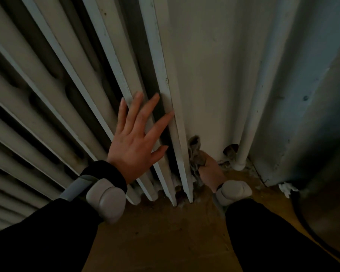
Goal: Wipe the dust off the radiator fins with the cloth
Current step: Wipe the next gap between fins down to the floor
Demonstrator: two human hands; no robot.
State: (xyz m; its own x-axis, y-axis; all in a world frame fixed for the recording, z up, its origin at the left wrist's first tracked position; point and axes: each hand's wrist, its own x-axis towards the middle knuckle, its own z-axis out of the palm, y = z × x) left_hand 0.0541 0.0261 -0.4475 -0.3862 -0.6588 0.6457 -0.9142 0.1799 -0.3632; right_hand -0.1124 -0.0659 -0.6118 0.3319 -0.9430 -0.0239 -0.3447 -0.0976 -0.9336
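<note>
Both hands work low at the radiator's end. The left hand [134,142] lies flat on the radiator fins [114,61], fingers straight and spread, holding nothing. The right hand [211,173] grips the grey cloth [196,154], bunched against the outer side of the last fin near the wooden floor [165,232]. Just beside it, the wall [214,65] has a round hole next to a white pipe [249,114]. A dark cable [302,222] curves across the floor at far right.

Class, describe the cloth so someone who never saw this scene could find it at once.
Start at the white radiator and follow its rightmost fin down to the wooden floor. There the right hand grips the cloth. It alone is crumpled and grey among hard painted surfaces.
</note>
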